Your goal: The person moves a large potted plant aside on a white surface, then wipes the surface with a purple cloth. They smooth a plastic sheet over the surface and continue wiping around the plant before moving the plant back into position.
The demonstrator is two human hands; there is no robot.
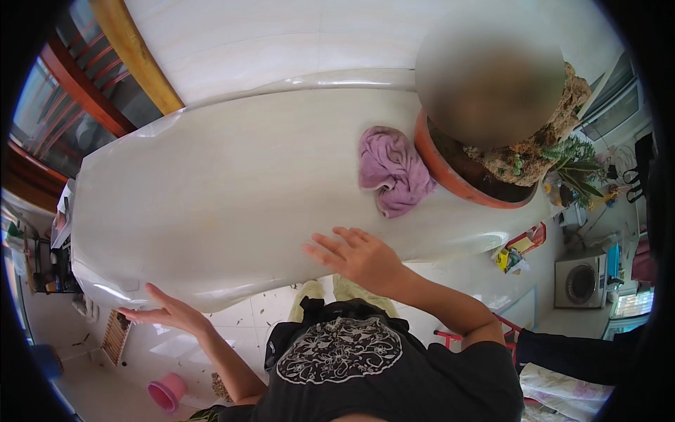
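Observation:
Over the front edge of a pale covered table (pixel 232 155), my right hand (pixel 362 260) is held with its fingers spread and nothing in them. A crumpled purple towel (pixel 395 171) lies on the table beyond that hand, apart from it. My left hand (pixel 171 311) is out to the left near the table's front left corner, its fingers stretched out and empty. Right of the towel stands a wide orange-brown planter (pixel 485 195) holding a rough brown rock (pixel 527 165); a blurred patch hides much of it.
A pink bucket (pixel 167 392) and a slatted wooden piece (pixel 116 337) are on the floor at left. To the right are a washing machine (pixel 581 280), a red and yellow bag (pixel 517 250) and green plants (pixel 573 165). Wooden framing (pixel 133 53) borders the table's far left.

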